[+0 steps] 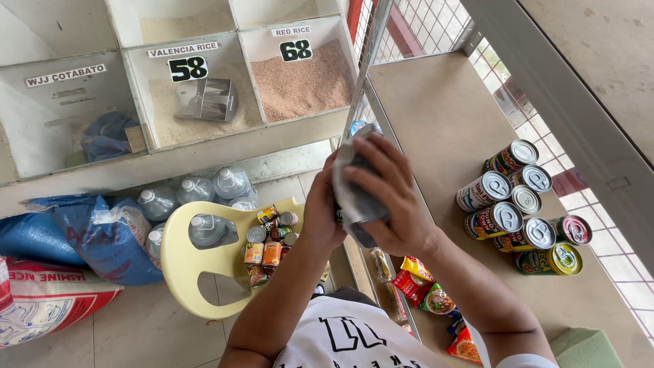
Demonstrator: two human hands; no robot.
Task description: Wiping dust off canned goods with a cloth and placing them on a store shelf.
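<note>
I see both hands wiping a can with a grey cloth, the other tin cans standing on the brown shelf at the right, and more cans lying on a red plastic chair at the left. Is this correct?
Not quite. In the head view the plastic chair carrying the small cans is pale yellow, not red. The rest holds: the left hand and right hand hold a grey cloth, and tin cans stand on the brown shelf.

I am standing in a small grocery shop. In front of me are white open bins of loose grain (pixel 184 116), each with a name label and a price tag, one heaped with reddish rice (pixel 303 85) and one holding a shiny metal scoop (pixel 208 100). Tin cans with pull-ring lids (pixel 524 211) crowd the beige counter (pixel 436 116) (behind a wire mesh front). On the floor lie printed rice sacks (pixel 41 300) and clear plastic water bottles (pixel 194 194)
</note>
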